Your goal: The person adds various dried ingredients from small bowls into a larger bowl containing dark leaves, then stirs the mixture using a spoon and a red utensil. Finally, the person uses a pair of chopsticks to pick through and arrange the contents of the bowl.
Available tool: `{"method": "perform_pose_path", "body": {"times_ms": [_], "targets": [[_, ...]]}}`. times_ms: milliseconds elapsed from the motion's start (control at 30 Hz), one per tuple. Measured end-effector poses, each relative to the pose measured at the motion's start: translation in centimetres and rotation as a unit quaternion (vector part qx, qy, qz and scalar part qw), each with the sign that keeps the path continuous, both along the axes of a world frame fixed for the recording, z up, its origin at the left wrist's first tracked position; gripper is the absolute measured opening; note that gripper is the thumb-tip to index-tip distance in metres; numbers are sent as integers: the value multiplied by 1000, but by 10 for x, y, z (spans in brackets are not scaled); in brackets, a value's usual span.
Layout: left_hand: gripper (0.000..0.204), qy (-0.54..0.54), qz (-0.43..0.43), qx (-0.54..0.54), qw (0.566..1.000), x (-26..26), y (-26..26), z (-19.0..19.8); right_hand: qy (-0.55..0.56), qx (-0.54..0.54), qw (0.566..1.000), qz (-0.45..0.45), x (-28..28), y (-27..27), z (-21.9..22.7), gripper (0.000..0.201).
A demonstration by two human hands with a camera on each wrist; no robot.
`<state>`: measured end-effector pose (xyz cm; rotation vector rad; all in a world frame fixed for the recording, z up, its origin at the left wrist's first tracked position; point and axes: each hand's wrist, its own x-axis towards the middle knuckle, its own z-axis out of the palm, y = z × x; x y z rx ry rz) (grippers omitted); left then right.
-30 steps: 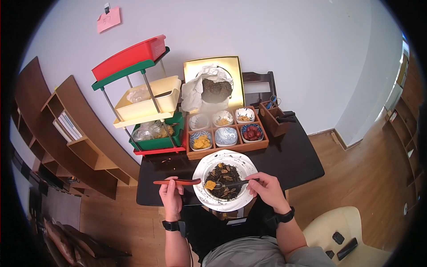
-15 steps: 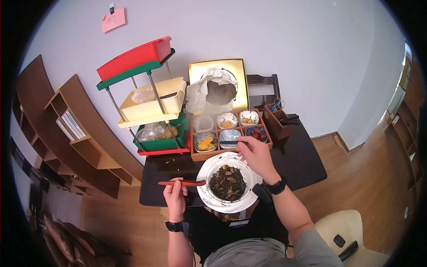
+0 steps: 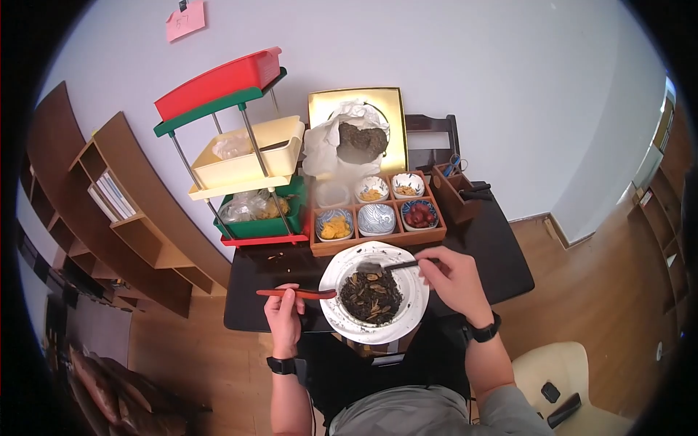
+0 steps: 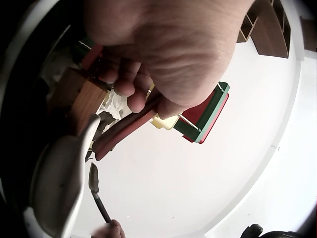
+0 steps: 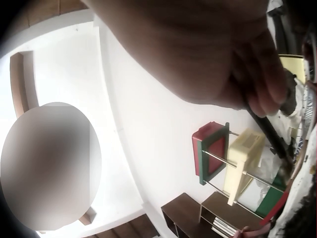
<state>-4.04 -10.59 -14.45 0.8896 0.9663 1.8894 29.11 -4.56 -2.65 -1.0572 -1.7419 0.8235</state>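
Note:
A wide-rimmed white bowl (image 3: 418, 309) holds dark loose leaves (image 3: 372, 296) with several brown dried pieces on top. Between the thumb and fingers of my right hand (image 3: 459, 285) is the dark handle of a spoon (image 3: 402, 265); the spoon's bowl is over the far part of the leaves. My left hand (image 3: 284, 320) pinches a slim reddish-brown wooden stick-like tool (image 3: 302, 293), whose tip reaches the bowl's left rim. In the left wrist view this tool (image 4: 124, 130) points toward the rim, and the spoon's tip (image 4: 93, 176) shows below it.
Behind the bowl, a wooden compartment box (image 3: 342, 249) carries small dishes, among them yellow pieces (image 3: 335, 228) and red dried fruit (image 3: 419, 216). A tiered rack (image 3: 243, 174) stands left, a gold box (image 3: 396, 131) behind, and a wooden holder (image 3: 454, 195) with scissors to the right.
A yellow piece lay at the spoon over the bowl; then my right hand took the spoon to the yellow dish. Now the spoon is back over the leaves without that piece. My left hand stays nearly still.

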Motion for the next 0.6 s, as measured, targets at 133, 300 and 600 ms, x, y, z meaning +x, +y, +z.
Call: {"method": "perform_pose_path", "body": {"times_ms": [133, 300, 600], "targets": [[19, 7, 3, -4, 1000, 0, 1, -1, -5, -77, 997, 28, 15, -27, 3, 16], [20, 15, 3, -6, 1000, 0, 2, -1, -23, -95, 995, 24, 10, -34, -12, 18], [19, 16, 1, -9, 1000, 1, 1, 0, 64, -105, 992, -42, 5, -26, -26, 19]]}}
